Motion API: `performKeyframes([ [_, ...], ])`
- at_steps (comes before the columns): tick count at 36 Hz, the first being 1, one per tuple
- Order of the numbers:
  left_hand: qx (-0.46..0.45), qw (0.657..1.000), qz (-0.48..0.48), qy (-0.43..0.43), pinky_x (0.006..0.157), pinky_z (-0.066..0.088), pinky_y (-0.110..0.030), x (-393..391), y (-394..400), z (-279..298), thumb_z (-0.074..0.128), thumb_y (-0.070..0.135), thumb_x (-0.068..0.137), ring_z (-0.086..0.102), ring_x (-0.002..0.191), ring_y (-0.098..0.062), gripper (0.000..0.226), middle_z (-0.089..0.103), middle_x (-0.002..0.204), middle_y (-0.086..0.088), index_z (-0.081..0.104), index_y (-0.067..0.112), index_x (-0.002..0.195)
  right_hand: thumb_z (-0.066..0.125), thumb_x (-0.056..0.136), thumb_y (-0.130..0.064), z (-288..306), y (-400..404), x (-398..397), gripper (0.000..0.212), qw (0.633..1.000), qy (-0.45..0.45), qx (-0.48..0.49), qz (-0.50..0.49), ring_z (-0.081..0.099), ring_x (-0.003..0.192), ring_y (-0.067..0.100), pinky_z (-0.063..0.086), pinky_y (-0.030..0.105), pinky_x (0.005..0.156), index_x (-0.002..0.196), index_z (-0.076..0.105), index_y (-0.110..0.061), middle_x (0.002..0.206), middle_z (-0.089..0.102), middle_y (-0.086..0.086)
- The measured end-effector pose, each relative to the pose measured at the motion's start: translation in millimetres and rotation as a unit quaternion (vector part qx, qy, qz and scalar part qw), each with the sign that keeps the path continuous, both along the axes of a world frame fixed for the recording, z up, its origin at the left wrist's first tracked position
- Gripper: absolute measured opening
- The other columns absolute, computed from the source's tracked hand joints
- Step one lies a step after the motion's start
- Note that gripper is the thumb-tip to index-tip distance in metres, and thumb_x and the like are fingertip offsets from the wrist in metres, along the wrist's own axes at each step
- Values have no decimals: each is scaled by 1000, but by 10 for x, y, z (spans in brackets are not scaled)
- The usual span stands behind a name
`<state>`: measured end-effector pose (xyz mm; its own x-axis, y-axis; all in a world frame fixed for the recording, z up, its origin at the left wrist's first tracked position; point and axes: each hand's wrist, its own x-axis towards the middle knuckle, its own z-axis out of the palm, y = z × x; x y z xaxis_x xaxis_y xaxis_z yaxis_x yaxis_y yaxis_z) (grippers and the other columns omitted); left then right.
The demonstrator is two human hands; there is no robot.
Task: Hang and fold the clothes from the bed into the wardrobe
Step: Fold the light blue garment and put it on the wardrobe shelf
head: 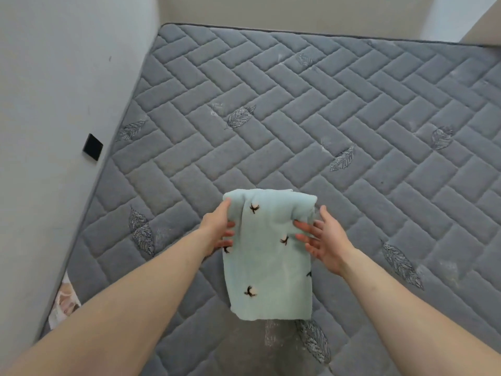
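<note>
A folded pale green cloth with small dark bird prints (267, 256) hangs in the air above the grey quilted mattress (298, 118). My left hand (219, 226) grips its upper left edge, thumb on top and fingers curled beneath. My right hand (322, 237) holds the upper right corner, with its fingers spread against the fabric and the thumb raised. The lower end of the cloth dangles free. No other clothes lie on the visible mattress.
A white wall (54, 104) runs along the mattress's left side and carries a black square plate (92, 147). A printed paper or bag (65, 299) sticks out between wall and mattress. A beige wall (271, 12) stands behind the far edge.
</note>
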<state>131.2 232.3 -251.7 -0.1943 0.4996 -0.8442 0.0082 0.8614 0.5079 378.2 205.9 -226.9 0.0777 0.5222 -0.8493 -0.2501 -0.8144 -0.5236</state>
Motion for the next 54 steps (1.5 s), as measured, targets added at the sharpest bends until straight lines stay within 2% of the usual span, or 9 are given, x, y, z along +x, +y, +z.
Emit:
performKeyframes([
  [3, 40, 969, -182, 161, 89, 52, -36, -35, 104, -281, 65, 52, 89, 57, 121, -28, 75, 50, 142, -8, 42, 11, 147, 53, 101, -50, -279, -21, -71, 30, 997, -65, 32, 11, 72, 83, 16, 52, 26, 59, 119, 59, -28, 106, 75, -8],
  [10, 183, 855, -394, 284, 116, 32, -44, 148, 570, -448, 74, 53, 76, 27, 143, -27, 97, 26, 155, -1, 26, 20, 154, 84, 75, -49, -737, -1035, -169, 76, 947, -319, 19, 18, 55, 119, 23, 45, 47, 104, 136, 47, -23, 133, 54, 1],
  [16, 173, 757, -558, 293, 121, 26, -45, 453, 1117, -581, 76, 75, 56, 25, 150, -22, 125, 25, 164, 4, 21, 28, 158, 89, 71, -42, -1031, -1605, -282, 87, 974, -127, -154, -106, 64, 112, 26, 46, 43, 106, 138, 53, -1, 119, 69, 6],
  [22, 42, 772, -603, 197, 106, 49, -42, 399, 1263, -814, 85, 85, 28, 58, 124, -17, 140, 55, 138, 14, 31, 41, 150, 90, 72, -32, -1254, -1545, -426, 52, 981, -7, -131, -141, 70, 106, 21, 55, 41, 88, 116, 65, -22, 109, 75, -6],
  [30, 40, 901, -416, 117, 70, 61, -27, 45, 682, -753, 93, 56, 52, 75, 72, -7, 51, 78, 83, 14, 77, 30, 93, 80, 82, -14, -1077, -1187, 92, 35, 964, -48, -49, -256, 72, 93, 25, 57, 37, 72, 112, 64, -17, 101, 76, 5],
  [42, 43, 973, -202, 103, 102, 50, -47, -84, -744, -787, 81, 58, 74, 62, 115, -19, 82, 63, 130, 6, 47, 23, 140, 92, 44, -65, -1118, -1059, 657, 106, 990, -136, -27, 18, 70, 104, 21, 58, 49, 92, 133, 50, -27, 120, 68, -6],
  [46, 240, 869, -263, 344, 117, 27, -43, 158, -832, -721, 75, 51, 79, 32, 142, -26, 95, 33, 156, -5, 27, 17, 154, 84, 70, -58, -1199, -1143, 588, 73, 988, -148, -21, 41, 68, 103, 14, 56, 43, 91, 130, 51, -34, 120, 67, -12],
  [50, 459, 698, -461, 300, 104, 34, -40, 456, -1021, -742, 63, 43, 81, 44, 126, -20, 59, 44, 140, 7, 48, 32, 137, 79, 80, -52, -1148, -1187, 521, 51, 986, -167, 21, 11, 69, 103, 13, 56, 43, 93, 123, 57, -36, 117, 69, -13],
  [54, 326, 719, -559, 254, 108, 35, -42, 571, -1049, -874, 50, 44, 91, 37, 131, -17, 51, 43, 142, 13, 47, 35, 141, 80, 82, -44, -985, -1172, 399, 34, 982, -172, 80, -4, 71, 96, 9, 55, 32, 78, 108, 58, -41, 103, 72, -17],
])
